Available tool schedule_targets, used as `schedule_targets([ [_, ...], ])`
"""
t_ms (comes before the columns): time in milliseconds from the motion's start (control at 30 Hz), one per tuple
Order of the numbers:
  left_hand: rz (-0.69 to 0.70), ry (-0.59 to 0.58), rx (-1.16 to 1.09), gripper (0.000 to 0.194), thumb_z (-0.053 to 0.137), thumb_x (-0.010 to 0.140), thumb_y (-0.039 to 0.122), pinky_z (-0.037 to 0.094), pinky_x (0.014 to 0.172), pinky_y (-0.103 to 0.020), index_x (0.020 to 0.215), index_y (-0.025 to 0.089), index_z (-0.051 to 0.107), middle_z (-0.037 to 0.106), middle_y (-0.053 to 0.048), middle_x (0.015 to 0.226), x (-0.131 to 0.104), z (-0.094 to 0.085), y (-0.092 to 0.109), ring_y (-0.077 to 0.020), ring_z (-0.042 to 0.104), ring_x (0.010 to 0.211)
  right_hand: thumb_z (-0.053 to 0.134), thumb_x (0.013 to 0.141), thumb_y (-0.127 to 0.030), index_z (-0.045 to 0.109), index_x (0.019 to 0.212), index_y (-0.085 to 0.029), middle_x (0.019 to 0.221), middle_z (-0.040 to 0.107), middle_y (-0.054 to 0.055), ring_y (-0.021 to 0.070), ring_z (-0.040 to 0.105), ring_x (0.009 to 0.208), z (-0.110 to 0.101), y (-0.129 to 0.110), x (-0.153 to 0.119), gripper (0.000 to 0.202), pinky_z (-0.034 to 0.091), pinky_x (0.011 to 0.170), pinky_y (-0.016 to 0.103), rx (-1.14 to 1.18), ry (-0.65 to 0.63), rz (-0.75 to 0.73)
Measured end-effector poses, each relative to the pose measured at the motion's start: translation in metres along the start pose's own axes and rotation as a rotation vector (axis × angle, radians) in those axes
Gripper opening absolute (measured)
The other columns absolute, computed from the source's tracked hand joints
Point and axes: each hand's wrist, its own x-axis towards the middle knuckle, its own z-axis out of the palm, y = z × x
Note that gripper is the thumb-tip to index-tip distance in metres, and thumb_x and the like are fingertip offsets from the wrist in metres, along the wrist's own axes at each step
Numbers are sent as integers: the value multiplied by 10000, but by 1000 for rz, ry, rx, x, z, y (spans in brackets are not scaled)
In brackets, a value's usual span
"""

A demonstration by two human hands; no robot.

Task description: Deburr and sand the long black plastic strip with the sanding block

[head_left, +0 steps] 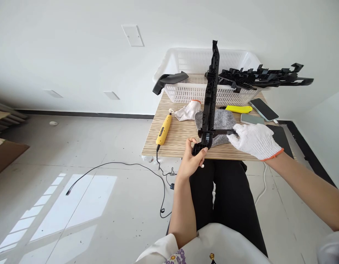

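Note:
A long black plastic trim part (210, 99) stands tilted over the table, its upper end reaching above the basket. My bare left hand (192, 159) grips its lower end between thumb and fingers. On the right, my right hand (253, 141), in a white knitted glove with an orange cuff, is closed around a slim black bar-like tool (223, 132). The tool's far end meets the part just above my left hand; its exact kind cannot be made out. Beneath the part lies a grey cloth (224, 119).
A white plastic basket (183, 93) stands behind, with several black plastic parts (254, 79) across its rim and a dark curved piece (172, 79) at left. Around lie a yellow rotary tool (164, 130), a white glove (189, 110), a yellow-handled item (238, 109) and a phone (264, 109).

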Motion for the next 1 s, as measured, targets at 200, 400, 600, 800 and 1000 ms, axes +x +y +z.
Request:
schedule_targets([
  [200,-18,8,-6,389,647,854,354,370,454,-154,1005,286,295,371,153,524,0,-1,-1,-45,365,392,368,904,-485,634,734,-187,565,656,83,234,621,521,0,1,-1,434,91,502,296,-3,5,14],
  [400,-6,-9,3,367,624,870,338,374,457,-156,1007,288,287,373,153,526,0,-1,0,-46,351,402,373,897,-487,630,714,-199,554,652,69,248,639,527,1,0,0,427,104,473,302,-15,28,7],
  [600,-10,-7,18,359,613,880,337,363,456,-150,1012,286,283,364,158,493,-1,-1,0,-49,343,399,371,884,-483,642,707,-187,552,652,78,232,619,517,1,0,0,438,83,498,292,7,12,23],
  [800,-10,-4,9,366,627,869,342,356,454,-148,1008,285,293,382,154,504,-1,-1,0,-46,347,398,371,888,-477,645,711,-184,555,649,82,228,609,516,1,0,1,438,80,508,294,18,11,28],
  [1000,-13,-4,9,379,633,860,351,363,455,-151,1011,285,293,370,158,495,-1,-1,0,-50,351,393,367,888,-484,645,719,-190,566,658,79,238,625,530,0,-1,1,439,95,497,296,6,-12,32],
])
